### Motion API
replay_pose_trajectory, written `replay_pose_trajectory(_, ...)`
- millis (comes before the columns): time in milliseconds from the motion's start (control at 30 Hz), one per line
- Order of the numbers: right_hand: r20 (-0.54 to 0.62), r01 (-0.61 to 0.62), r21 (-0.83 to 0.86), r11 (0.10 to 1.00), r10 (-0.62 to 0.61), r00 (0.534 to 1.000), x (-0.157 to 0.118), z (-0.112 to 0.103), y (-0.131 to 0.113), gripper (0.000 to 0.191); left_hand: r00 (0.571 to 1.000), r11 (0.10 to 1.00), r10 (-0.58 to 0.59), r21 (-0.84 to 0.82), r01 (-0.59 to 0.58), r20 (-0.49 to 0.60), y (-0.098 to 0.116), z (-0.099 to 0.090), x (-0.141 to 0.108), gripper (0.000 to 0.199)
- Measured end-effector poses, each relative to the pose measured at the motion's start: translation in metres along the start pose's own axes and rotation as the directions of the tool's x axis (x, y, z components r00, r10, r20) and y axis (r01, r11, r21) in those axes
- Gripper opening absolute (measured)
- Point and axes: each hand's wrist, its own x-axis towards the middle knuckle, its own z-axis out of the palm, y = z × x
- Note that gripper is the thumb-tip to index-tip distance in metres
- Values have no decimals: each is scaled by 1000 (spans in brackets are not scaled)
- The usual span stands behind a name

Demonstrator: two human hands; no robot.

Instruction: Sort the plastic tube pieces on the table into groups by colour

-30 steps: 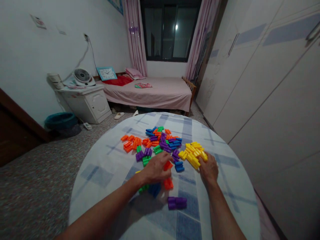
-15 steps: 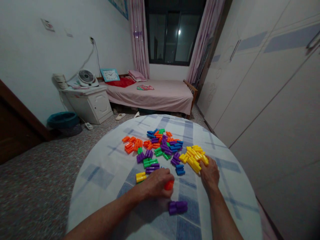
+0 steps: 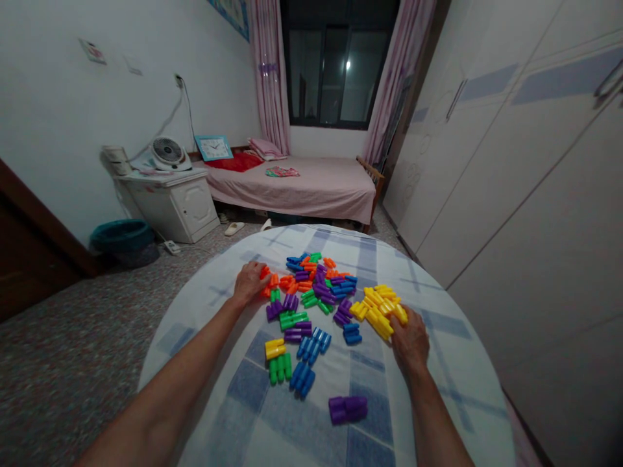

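My left hand [image 3: 250,283] lies over the orange blocks [image 3: 273,281] at the left of the pile, its fingers curled onto them and partly hidden. At the right, my right hand [image 3: 411,337] rests against the heap of yellow blocks [image 3: 379,306], fingers bent round a yellow block at its near edge. Between the hands lie purple blocks [image 3: 321,285], green blocks [image 3: 293,320] and blue blocks [image 3: 314,345]. Nearer me are a green block [image 3: 280,368] beside a yellow one [image 3: 275,349], and a lone purple block [image 3: 348,409].
The round table [image 3: 204,395] has a checked cloth. Beyond it stand a bed [image 3: 311,188], a white cabinet [image 3: 187,207] with a fan [image 3: 169,150], and a bin [image 3: 122,237] at the left. A wardrobe [image 3: 525,227] rises at the right.
My left hand has moved from the near middle, where it held an orange block, up and left to the orange blocks. Blue and green blocks are uncovered. My right hand has barely moved.
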Motion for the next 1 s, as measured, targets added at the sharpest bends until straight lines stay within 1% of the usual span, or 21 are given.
replay_pose_trajectory(67,-3,3,-2,1000,-3,1000,0,0,0,45,996,1000,-6,-2,6,-93,1,0,-8,32)
replay_pose_trajectory(133,-2,7,-9,1000,-8,1000,0,0,0,46,978,999,37,-14,-41,-206,9,-6,-21,32)
replay_pose_trajectory(167,-2,8,-13,1000,-8,1000,0,0,0,46,970,996,75,-24,-82,-233,14,-11,-30,30)
replay_pose_trajectory(200,-1,10,-16,1000,-10,1000,0,0,0,46,967,991,117,-38,-129,-225,19,-15,-39,28)
replay_pose_trajectory(233,-1,15,-19,1000,-15,1000,1,0,0,46,970,985,155,-50,-167,-186,24,-19,-47,26)
replay_pose_trajectory(300,-3,20,-25,1000,-20,1000,1,0,0,46,978,978,196,-55,-200,-64,32,-22,-63,24)
replay_pose_trajectory(367,0,23,-26,999,-23,1000,1,-1,0,46,981,981,191,-48,-189,44,36,-20,-73,24)
replay_pose_trajectory(400,4,21,-26,999,-21,1000,1,-1,-1,45,981,984,176,-49,-173,76,37,-18,-77,25)
replay_pose_trajectory(467,10,17,-26,1000,-17,1000,1,-1,0,45,984,987,147,-74,-140,97,39,-12,-79,29)
replay_pose_trajectory(567,16,26,-28,999,-25,1000,1,-2,0,45,985,977,148,-170,-131,92,44,-6,-81,30)
replay_pose_trajectory(700,25,39,-22,999,-39,999,1,-2,1,44,971,933,217,-312,-177,98,51,-8,-84,27)
replay_pose_trajectory(767,24,31,-23,999,-31,999,1,-2,1,44,969,917,243,-338,-211,54,52,-9,-81,26)
replay_pose_trajectory(833,21,27,-27,999,-27,999,1,-2,0,46,961,909,274,-318,-270,-36,53,-8,-71,26)
replay_pose_trajectory(867,19,26,-30,999,-26,999,1,-3,0,46,950,904,304,-292,-312,-74,53,-8,-64,25)
replay_pose_trajectory(900,15,23,-31,999,-23,1000,0,-3,-1,46,933,895,348,-264,-359,-89,54,-7,-55,26)
replay_pose_trajectory(933,15,22,-31,999,-21,1000,0,-4,-2,47,913,882,402,-237,-408,-75,55,-5,-45,26)
replay_pose_trajectory(1000,21,20,-24,1000,-20,1000,0,-6,-3,47,862,844,508,-203,-496,6,57,-3,-27,27)
